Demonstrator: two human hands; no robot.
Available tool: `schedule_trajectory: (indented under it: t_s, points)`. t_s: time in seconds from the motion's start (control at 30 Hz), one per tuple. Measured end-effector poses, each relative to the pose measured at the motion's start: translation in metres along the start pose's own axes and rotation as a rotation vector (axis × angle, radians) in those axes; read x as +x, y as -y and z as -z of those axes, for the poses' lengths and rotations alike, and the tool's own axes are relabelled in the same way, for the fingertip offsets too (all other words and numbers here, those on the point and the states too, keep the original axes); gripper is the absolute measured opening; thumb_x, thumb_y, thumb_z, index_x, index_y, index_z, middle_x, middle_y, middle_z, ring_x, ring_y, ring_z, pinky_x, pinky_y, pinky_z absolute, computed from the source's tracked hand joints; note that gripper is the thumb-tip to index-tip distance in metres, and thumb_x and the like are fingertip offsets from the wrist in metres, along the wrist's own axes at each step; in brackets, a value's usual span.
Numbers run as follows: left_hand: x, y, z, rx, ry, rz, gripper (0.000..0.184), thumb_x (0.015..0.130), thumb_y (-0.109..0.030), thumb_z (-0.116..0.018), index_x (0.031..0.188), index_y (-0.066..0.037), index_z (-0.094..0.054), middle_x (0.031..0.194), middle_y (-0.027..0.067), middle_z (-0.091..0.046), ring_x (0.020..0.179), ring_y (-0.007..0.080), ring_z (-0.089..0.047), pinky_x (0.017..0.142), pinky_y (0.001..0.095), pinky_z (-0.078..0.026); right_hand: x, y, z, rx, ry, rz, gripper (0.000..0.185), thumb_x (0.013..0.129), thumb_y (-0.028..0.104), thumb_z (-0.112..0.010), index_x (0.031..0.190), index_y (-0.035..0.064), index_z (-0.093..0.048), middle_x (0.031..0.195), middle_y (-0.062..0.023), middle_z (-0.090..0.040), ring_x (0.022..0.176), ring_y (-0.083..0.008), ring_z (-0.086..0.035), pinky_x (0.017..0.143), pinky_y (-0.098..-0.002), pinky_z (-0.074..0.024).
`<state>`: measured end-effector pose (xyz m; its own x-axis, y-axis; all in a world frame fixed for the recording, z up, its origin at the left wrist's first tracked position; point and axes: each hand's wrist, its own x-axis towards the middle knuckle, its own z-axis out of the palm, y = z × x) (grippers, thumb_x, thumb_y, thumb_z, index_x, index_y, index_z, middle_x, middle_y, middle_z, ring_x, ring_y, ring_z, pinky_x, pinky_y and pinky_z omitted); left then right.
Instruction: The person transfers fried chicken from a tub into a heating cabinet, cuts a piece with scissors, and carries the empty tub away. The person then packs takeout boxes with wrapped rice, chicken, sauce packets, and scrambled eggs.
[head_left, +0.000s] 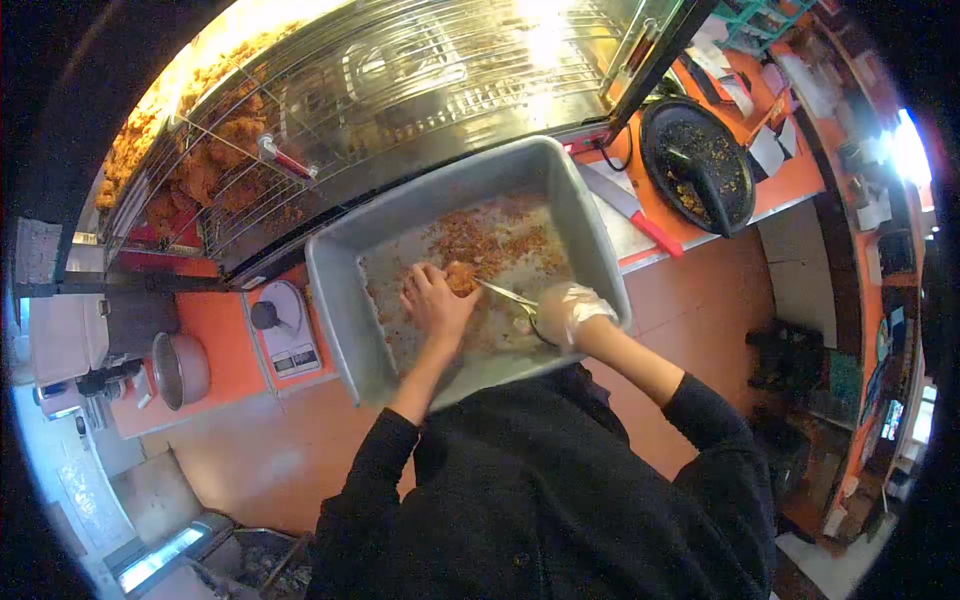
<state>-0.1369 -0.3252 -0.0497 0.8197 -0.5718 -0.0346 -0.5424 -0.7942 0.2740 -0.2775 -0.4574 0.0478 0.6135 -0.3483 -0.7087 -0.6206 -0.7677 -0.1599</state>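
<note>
Craggy fried piece [462, 278] is pinched by left hand [437, 303]; right hand [568, 312] grips metal scissors [509, 293].

the right hand [570, 315] partly hides the scissors [508, 293]; the scale display [297, 361] is unreadable.

My left hand [435, 300] sits just left of the middle of the frame, back up, fingers spread a little and bent at the knuckles, their tips toward the top, my thumb set off to the right. The left forearm [417, 384] rises steeply from the lower left, bare from wrist to dark left sleeve [382, 455]. My right hand [568, 312], right of centre, is curled in a grip and points leftward — a thin, whitish covering wraps it to the wrist. The right forearm [645, 365] slants up from the lower right, bare below the right sleeve [712, 415]. Both elbows bend — my dark-clad torso [545, 485] fills the bottom centre.
</note>
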Motion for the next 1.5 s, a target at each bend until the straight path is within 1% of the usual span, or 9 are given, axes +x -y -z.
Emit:
schedule_trajectory:
  t_s: [0.63, 0.73, 0.8, 0.93, 1.03, 1.1, 1.2, 1.33, 1.5]
  points:
    - [0.0, 0.003, -0.005, 0.023, -0.084, -0.081, 0.086, 0.057, -0.058, -0.078, 0.116, 0.0, -0.053, 0.119, 0.0114, -0.045, 0.113, 0.0322, -0.043, 0.097, 0.0511, -0.032, 0.03, -0.015, -0.032, -0.062, -0.033, 0.147, 0.043, 0.081, 0.046, -0.062, 0.09, 0.0047, -0.072, 0.094, -0.0172, -0.068, 0.087, -0.0314, -0.067, 0.076, -0.0425, -0.0518]
    - [0.0, 0.006, -0.007, 0.016, -0.101, -0.082, 0.086, 0.057, -0.057, -0.078, 0.116, 0.0, -0.052, 0.12, 0.0124, -0.044, 0.114, 0.0329, -0.042, 0.097, 0.0514, -0.031, 0.029, -0.022, -0.027, 0.005, -0.107, 0.068, 0.046, 0.08, 0.049, -0.062, 0.087, 0.004, -0.071, 0.091, -0.0191, -0.068, 0.086, -0.0325, -0.067, 0.076, -0.0432, -0.0514]
    - [-0.002, 0.008, -0.005, 0.015, -0.084, -0.078, 0.086, 0.057, -0.057, -0.078, 0.116, 0.0, -0.052, 0.122, 0.0132, -0.043, 0.115, 0.0331, -0.042, 0.097, 0.0518, -0.031, 0.014, -0.022, -0.016, 0.114, -0.219, 0.08, 0.045, 0.081, 0.042, -0.06, 0.072, -0.0007, -0.068, 0.073, -0.0224, -0.064, 0.068, -0.0365, -0.064, 0.064, -0.0452, -0.0492]
    - [-0.006, 0.006, -0.001, 0.074, -0.091, -0.095, 0.084, 0.058, -0.055, -0.079, 0.116, -0.001, -0.052, 0.124, 0.0145, -0.04, 0.117, 0.033, -0.04, 0.098, 0.0526, -0.029, -0.003, -0.02, -0.004, 0.097, -0.145, 0.116, 0.051, 0.079, 0.049, -0.061, 0.07, -0.0002, -0.067, 0.071, -0.0235, -0.062, 0.068, -0.0376, -0.063, 0.064, -0.046, -0.0486]
    - [-0.006, 0.008, 0.002, 0.086, -0.062, -0.108, 0.082, 0.058, -0.053, -0.08, 0.115, -0.001, -0.052, 0.121, 0.0129, -0.041, 0.117, 0.0324, -0.04, 0.098, 0.0524, -0.029, -0.004, -0.018, -0.005, 0.113, -0.174, 0.127, 0.052, 0.08, 0.049, -0.059, 0.07, -0.0005, -0.067, 0.071, -0.0231, -0.063, 0.068, -0.0382, -0.063, 0.065, -0.0465, -0.0487]
    - [-0.004, 0.007, 0.004, 0.057, -0.055, -0.093, 0.081, 0.058, -0.053, -0.08, 0.114, -0.001, -0.053, 0.121, 0.0124, -0.041, 0.116, 0.0319, -0.04, 0.099, 0.0522, -0.029, -0.005, -0.015, 0.003, 0.065, -0.017, 0.085, 0.053, 0.081, 0.055, -0.06, 0.084, 0.0027, -0.07, 0.086, -0.0221, -0.066, 0.083, -0.0351, -0.066, 0.075, -0.0445, -0.0509]
    - [-0.002, 0.007, 0.003, 0.023, -0.052, -0.079, 0.08, 0.057, -0.051, -0.081, 0.113, -0.001, -0.054, 0.12, 0.0117, -0.041, 0.116, 0.0309, -0.04, 0.099, 0.0518, -0.028, 0.009, -0.019, -0.018, 0.067, -0.122, 0.115, 0.052, 0.081, 0.049, -0.058, 0.074, -0.0015, -0.068, 0.074, -0.0229, -0.063, 0.07, -0.0376, -0.063, 0.066, -0.0469, -0.0485]
    - [-0.001, 0.006, 0.002, 0.026, -0.074, -0.078, 0.079, 0.057, -0.05, -0.081, 0.112, 0.0, -0.054, 0.12, 0.0116, -0.041, 0.116, 0.0301, -0.041, 0.099, 0.0513, -0.028, 0.022, -0.029, -0.031, 0.029, -0.145, 0.225, 0.049, 0.081, 0.048, -0.058, 0.078, 0.0003, -0.069, 0.077, -0.0222, -0.065, 0.073, -0.0365, -0.064, 0.068, -0.0463, -0.0491]
    - [-0.003, 0.008, -0.001, 0.019, -0.076, -0.084, 0.082, 0.056, -0.051, -0.081, 0.114, 0.001, -0.054, 0.121, 0.0117, -0.042, 0.117, 0.0306, -0.041, 0.098, 0.0515, -0.029, -0.001, -0.002, -0.004, 0.089, -0.067, 0.023, 0.049, 0.08, 0.053, -0.063, 0.087, 0.0045, -0.072, 0.091, -0.0198, -0.067, 0.087, -0.0342, -0.066, 0.076, -0.0432, -0.0514]
